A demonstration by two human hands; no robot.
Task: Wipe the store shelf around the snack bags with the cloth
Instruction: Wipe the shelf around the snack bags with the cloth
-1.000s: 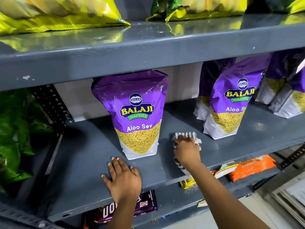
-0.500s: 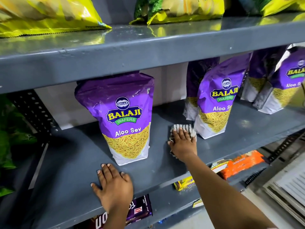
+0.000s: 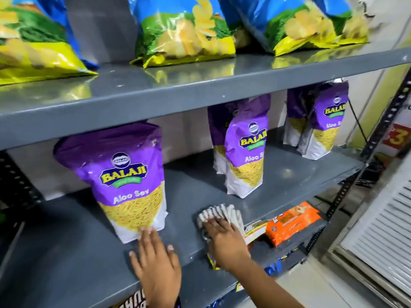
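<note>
A grey metal shelf (image 3: 193,196) carries purple Aloo Sev snack bags: one upright at the left (image 3: 124,178), a pair in the middle (image 3: 244,152), another pair at the far right (image 3: 320,125). My right hand (image 3: 224,238) presses a striped black-and-white cloth (image 3: 222,214) flat on the shelf near its front edge, between the left bag and the middle pair. My left hand (image 3: 155,263) lies flat on the shelf with fingers spread, fingertips touching the base of the left bag.
The shelf above (image 3: 200,85) holds blue, green and yellow chip bags (image 3: 184,32). Below lie an orange packet (image 3: 291,221) and dark wrappers. A perforated black upright (image 3: 378,134) stands at the right, with a white louvred panel (image 3: 382,241) beyond it.
My right hand slid the cloth toward the front edge of the shelf. My left hand moved up to the left bag's base. The camera tilted up and to the right.
</note>
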